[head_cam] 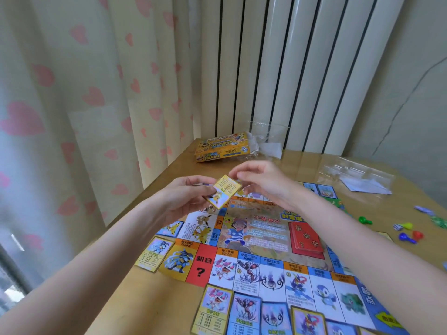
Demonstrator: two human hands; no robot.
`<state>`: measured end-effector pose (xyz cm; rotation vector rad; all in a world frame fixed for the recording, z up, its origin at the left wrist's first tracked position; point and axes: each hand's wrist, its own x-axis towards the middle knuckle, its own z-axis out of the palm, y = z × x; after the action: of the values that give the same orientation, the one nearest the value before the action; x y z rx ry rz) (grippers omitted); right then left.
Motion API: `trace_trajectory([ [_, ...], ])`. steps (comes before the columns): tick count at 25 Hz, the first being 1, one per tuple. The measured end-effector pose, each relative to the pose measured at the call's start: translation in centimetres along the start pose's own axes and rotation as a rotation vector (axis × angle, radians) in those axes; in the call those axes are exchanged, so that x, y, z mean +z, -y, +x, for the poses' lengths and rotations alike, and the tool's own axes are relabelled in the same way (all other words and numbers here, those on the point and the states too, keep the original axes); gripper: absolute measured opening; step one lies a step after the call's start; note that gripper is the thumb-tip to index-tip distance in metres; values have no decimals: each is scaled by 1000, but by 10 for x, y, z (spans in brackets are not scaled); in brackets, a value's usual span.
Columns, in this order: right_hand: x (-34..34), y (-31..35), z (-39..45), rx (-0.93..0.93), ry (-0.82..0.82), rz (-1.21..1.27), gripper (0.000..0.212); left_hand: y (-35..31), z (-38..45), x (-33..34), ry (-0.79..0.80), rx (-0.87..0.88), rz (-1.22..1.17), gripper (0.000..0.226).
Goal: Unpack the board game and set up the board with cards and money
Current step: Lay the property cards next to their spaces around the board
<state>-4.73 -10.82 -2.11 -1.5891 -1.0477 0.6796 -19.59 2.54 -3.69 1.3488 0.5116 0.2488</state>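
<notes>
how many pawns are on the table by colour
Green pawn: 1
Yellow pawn: 1
Red pawn: 1
Blue pawn: 1
Total: 4, all lying on the table to the right of the board.

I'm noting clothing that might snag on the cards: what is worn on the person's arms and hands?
Nothing visible: the left hand and right hand are bare, with no gloves, rings, watch or bracelets. Both forearms are bare too, with no sleeves in view.
</notes>
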Motion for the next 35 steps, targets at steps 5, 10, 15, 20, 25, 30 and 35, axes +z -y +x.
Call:
trace_trajectory([
  [5,4,3,-8,35,-5,-21,24,3,-3,11,-30,22,44,10],
  [10,27,11,11,-12,-213,75,23,-4,-7,12,-52,129,113,14],
  [15,47,-4,30,51,-215,-71,27,3,-2,-23,-208,197,414,2],
  [20,62,-23,44,170,-148,-299,20,27,8,-84,-251,219,1330,35],
  [25,71,-33,56,234,-123,-257,25,38,15,-102,-42,120,1229,48],
  [30,69,-35,59,259,-124,-175,23,43,15,-104,70,50,1219,53],
  [35,68,-37,57,269,-114,-174,20,39,17,-100,89,-17,1184,58],
])
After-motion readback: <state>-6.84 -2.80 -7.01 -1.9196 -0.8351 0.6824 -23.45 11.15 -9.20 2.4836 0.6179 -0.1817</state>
